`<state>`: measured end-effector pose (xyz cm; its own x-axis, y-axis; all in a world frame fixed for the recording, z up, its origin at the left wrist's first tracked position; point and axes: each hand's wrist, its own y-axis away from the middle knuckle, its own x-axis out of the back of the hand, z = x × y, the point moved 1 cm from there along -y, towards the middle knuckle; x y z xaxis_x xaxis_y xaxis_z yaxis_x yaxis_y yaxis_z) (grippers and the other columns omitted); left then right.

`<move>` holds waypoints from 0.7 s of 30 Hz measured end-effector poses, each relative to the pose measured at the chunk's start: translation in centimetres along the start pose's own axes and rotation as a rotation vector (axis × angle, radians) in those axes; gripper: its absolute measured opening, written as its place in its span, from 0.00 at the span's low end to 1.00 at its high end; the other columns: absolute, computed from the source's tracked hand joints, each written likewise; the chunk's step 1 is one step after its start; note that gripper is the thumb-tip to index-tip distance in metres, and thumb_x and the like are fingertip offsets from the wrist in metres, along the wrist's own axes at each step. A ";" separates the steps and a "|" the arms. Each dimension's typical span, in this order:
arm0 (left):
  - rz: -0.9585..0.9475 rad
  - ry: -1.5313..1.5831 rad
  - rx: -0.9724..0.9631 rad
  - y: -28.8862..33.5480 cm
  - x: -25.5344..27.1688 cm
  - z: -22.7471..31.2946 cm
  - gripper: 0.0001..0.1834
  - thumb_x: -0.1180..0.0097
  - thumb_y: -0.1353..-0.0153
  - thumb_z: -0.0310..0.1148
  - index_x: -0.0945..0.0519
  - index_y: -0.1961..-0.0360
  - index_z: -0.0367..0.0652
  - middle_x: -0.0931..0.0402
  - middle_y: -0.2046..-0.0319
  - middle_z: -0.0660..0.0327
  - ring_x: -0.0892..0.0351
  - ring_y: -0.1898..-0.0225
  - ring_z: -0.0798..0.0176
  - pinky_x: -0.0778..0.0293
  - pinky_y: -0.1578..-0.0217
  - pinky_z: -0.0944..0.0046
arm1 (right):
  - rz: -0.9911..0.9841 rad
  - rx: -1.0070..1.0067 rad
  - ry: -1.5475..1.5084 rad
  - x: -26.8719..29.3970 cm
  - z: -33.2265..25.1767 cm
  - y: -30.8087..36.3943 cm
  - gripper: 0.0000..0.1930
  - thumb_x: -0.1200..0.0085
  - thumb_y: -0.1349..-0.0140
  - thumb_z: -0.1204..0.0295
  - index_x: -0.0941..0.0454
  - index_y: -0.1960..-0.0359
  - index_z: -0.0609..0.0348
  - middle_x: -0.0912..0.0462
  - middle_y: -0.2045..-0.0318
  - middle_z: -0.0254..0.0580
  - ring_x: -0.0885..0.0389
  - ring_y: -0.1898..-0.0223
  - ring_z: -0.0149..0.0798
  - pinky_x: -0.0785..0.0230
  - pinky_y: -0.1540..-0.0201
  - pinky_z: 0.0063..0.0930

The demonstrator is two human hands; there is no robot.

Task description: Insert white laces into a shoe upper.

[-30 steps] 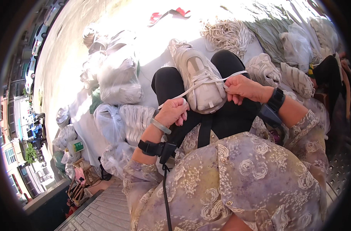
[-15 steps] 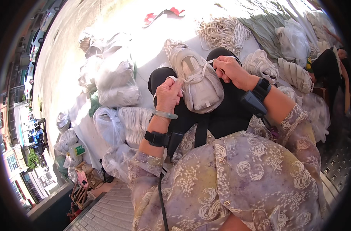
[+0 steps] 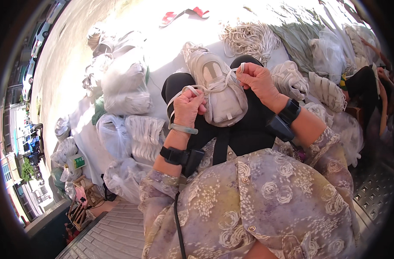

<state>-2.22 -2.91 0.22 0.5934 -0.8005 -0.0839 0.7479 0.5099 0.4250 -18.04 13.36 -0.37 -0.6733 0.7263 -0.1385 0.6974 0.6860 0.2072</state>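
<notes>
A pale off-white sneaker (image 3: 226, 108) rests on my lap between my knees, its toe toward me. Its white shoelace (image 3: 217, 86) crosses over the tongue, with a loop beside the knot area. My left hand (image 3: 189, 105) is closed in a pinch on one part of the lace, left of the shoe, and a strand hangs down behind it. To the right, my right hand (image 3: 259, 83) pinches the other end of the lace between thumb and fingers. The lace runs between both hands across the shoe.
A heap of loose laces (image 3: 251, 39) lies ahead on a pale sheet. More sneakers (image 3: 290, 80) sit by my right knee. Plastic bags of pale shoe parts (image 3: 127, 84) stand at left. Another person's dark-clothed leg (image 3: 362, 83) is at far right. Red-and-black straps (image 3: 184, 16) lie farther off.
My right hand has drawn slightly inward and left, nearer the shoe. The left hand still pinches the lace, its strand now looping wider on the left. The whole view has shifted slightly.
</notes>
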 end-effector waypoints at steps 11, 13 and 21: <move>-0.003 -0.100 -0.032 0.2 0.2 -0.5 0.03 0.45 0.43 0.28 0.22 0.70 0.40 0.25 0.79 0.66 0.31 0.84 0.79 0.34 0.83 0.80 | 0.035 0.198 0.196 -0.6 0.8 -0.3 0.01 0.47 0.45 0.78 0.25 0.72 0.63 0.28 0.81 0.25 0.34 0.78 0.18 0.38 0.75 0.14; -0.005 -0.102 -0.029 0.3 0.2 -0.5 0.03 0.45 0.43 0.28 0.22 0.70 0.40 0.25 0.79 0.66 0.31 0.84 0.79 0.34 0.83 0.79 | 0.032 0.202 0.200 -0.5 1.0 -0.3 0.02 0.47 0.45 0.78 0.25 0.72 0.63 0.28 0.82 0.26 0.34 0.78 0.18 0.39 0.75 0.14; -0.010 -0.093 -0.032 0.5 0.3 -0.6 0.04 0.46 0.42 0.29 0.22 0.71 0.40 0.26 0.81 0.67 0.31 0.84 0.79 0.34 0.81 0.79 | 0.062 0.286 0.459 -1.1 0.1 0.2 0.02 0.47 0.47 0.78 0.26 0.74 0.63 0.27 0.82 0.36 0.30 0.80 0.26 0.36 0.74 0.20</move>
<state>-1.52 -2.72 -0.14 0.5565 -0.8308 -0.0033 0.7640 0.5101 0.3951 -17.14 12.68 -0.30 -0.6224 0.7161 0.3159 0.7348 0.6736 -0.0795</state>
